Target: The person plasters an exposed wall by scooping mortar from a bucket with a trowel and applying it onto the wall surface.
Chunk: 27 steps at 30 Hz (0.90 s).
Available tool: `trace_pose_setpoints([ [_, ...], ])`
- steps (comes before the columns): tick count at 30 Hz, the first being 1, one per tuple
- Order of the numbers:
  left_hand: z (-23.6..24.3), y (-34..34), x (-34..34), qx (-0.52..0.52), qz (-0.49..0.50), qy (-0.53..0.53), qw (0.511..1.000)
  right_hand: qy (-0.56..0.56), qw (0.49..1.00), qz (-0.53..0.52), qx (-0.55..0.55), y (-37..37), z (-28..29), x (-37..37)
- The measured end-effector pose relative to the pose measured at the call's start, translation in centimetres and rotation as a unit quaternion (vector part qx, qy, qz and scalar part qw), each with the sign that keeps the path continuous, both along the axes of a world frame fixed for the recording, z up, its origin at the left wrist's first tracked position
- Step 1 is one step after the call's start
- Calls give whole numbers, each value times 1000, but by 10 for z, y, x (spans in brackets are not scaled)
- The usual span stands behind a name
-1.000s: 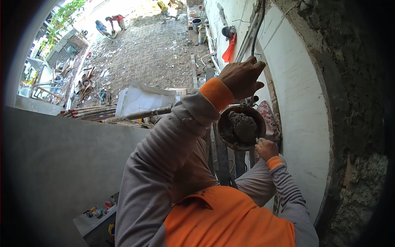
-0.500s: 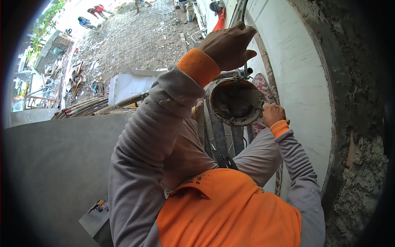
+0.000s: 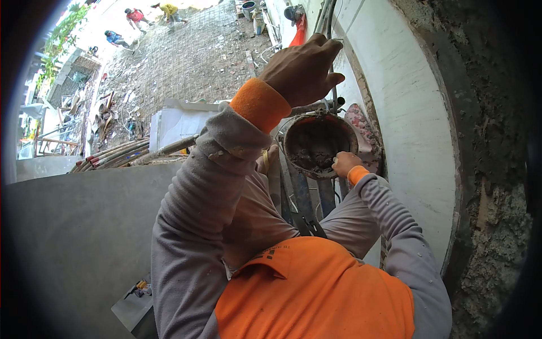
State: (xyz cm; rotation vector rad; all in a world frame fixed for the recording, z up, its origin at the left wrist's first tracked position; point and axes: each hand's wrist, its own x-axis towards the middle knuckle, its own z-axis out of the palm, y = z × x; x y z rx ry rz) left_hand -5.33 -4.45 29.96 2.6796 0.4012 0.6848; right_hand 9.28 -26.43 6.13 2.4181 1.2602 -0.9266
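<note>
My left hand is raised above the far side of a bucket, its fingers curled round a thin upright pole and its thumb pointing right. Wet grey mortar lies inside the round bucket, whose rim is caked with it. At the bucket's near right rim, my right hand is closed on the handle of a trowel. The blade is down in the mortar and can hardly be made out.
The bucket stands on narrow planks or bars between my legs. A pale wall panel and rough mortared wall rise at right. A grey ledge and bundled poles are at left. Several people work on meshed ground far below.
My right hand has moved left and inward over the bucket rim, and the trowel blade has dipped into the mortar. My left hand stays at the pole.
</note>
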Motion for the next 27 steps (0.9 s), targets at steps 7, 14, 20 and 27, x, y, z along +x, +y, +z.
trace_pose_setpoints([
  [7,4,-8,-2,-37,-1,7,999,129,985,-99,62,-24,5,6],
  [14,-1,-7,1,-27,-14,5,1000,183,962,-136,151,-38,-9,5],
  [20,8,-4,15,-28,-31,1,999,210,937,-142,241,-62,21,19],
  [27,-3,7,28,-61,-23,-10,998,141,962,-13,234,-89,46,38],
])
